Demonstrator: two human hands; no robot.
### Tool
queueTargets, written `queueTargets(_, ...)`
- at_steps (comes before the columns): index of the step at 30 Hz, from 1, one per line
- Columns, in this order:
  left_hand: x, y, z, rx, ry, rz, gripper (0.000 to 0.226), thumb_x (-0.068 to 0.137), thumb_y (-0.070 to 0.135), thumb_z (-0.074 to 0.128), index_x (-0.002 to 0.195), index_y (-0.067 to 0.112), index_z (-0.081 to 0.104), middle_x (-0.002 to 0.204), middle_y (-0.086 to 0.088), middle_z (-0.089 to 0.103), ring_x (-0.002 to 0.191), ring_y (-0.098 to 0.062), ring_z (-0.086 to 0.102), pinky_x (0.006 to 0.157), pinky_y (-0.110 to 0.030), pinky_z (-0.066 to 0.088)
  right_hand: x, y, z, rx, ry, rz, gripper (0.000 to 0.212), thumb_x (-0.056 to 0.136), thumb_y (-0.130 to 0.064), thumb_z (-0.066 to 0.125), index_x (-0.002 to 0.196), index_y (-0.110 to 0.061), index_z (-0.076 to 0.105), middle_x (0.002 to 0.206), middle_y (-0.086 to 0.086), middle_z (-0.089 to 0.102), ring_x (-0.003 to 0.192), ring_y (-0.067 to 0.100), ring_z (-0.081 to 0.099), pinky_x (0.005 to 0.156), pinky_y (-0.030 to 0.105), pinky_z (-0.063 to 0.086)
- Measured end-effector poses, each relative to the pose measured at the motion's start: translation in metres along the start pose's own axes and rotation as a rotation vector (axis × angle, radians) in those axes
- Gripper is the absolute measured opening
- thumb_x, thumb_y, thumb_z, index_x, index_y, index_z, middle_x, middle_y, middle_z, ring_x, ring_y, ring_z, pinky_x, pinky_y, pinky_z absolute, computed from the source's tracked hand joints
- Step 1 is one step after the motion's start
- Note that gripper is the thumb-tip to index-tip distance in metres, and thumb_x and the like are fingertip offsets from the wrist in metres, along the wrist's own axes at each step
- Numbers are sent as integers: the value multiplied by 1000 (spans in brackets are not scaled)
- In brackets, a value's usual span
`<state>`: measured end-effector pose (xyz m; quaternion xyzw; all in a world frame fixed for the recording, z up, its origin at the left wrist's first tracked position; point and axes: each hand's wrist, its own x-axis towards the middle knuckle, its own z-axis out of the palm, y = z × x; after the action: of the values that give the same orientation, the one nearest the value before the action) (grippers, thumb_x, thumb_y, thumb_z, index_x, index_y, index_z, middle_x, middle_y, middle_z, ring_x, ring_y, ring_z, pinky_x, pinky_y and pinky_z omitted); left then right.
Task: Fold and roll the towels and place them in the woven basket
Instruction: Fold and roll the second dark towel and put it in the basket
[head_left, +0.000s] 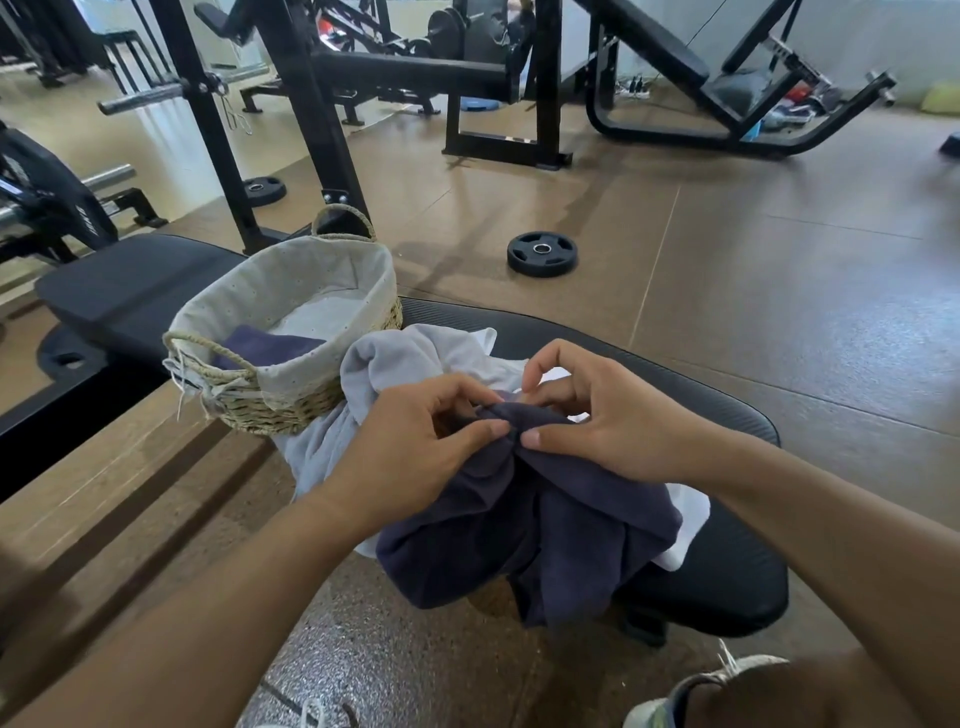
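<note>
Gym bench (727, 582) | both hands (415, 441) (613, 421) pinch navy towel (519, 530) | basket (291, 332) left, pale towel (374, 364) beneath

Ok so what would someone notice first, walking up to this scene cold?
Both hands, the left hand and right hand, pinch a bunched dark navy towel over the black padded bench. Just left sits a lined woven straw basket with a purple folded towel already inside, and a pale grey towel lies crumpled beside it.

Bright daylight from upper left of frame | pale glare on floor (156, 135) there | soft shadows under machines | wide-angle bending at edges | forearms at bottom slightly blurred
</note>
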<state>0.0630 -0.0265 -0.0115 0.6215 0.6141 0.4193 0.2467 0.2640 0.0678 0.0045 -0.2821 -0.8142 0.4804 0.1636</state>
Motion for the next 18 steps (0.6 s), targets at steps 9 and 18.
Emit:
queueTargets(9, 12, -27, -16, 175, 273, -151, 8, 88, 22, 75, 88, 27, 69, 68, 8, 67, 62, -1, 60, 63, -16, 43, -9, -3, -21, 10, -44, 113, 26, 84, -25, 83, 99, -25, 62, 71, 9, 62, 62, 18, 54, 61, 37, 45)
queueTargets(18, 15, -24, -18, 97, 335, -207, 15, 86, 25, 78, 90, 32, 66, 71, 6, 71, 70, -6, 66, 71, -23, 49, -23, -17, -26, 282, -171, 22, 12, 89, -17, 69, 100, -17, 74, 75, 7, 72, 64, 19, 69, 52, 24, 51)
